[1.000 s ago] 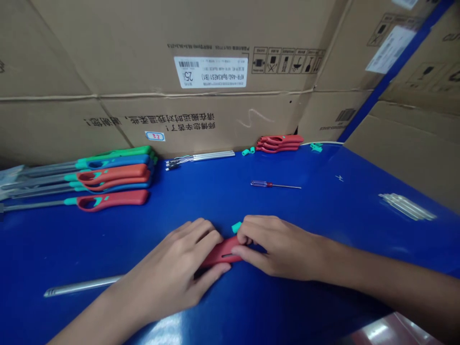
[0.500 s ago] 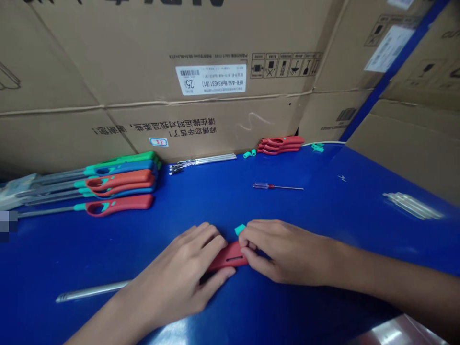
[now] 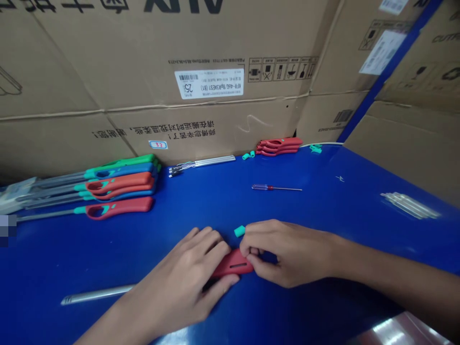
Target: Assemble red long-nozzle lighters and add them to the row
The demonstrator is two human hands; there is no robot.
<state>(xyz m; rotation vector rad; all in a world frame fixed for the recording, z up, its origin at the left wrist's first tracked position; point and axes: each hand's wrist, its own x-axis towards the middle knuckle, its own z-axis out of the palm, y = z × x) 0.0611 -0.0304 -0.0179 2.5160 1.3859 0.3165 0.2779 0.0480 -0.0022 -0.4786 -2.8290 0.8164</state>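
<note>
A long lighter lies on the blue table (image 3: 230, 206) in front of me; its red handle (image 3: 233, 262) shows between my hands and its metal tube (image 3: 97, 293) sticks out to the left. My left hand (image 3: 187, 282) lies over the handle's middle, fingers closed on it. My right hand (image 3: 287, 251) pinches the handle's right end with thumb and fingers. A small teal cap (image 3: 239, 231) rests on the table just above my right fingertips.
Several finished lighters (image 3: 115, 184) with red, blue and green handles are stacked at the left. A small screwdriver (image 3: 275, 188), loose metal tubes (image 3: 203, 163), red handle shells (image 3: 278, 145), teal parts (image 3: 316, 148) and clear strips (image 3: 409, 205) lie around. Cardboard boxes (image 3: 215, 72) wall the back and right.
Both hands stay on the red handle; they and the handle have shifted slightly down and to the right in view. The camera tilted a little.
</note>
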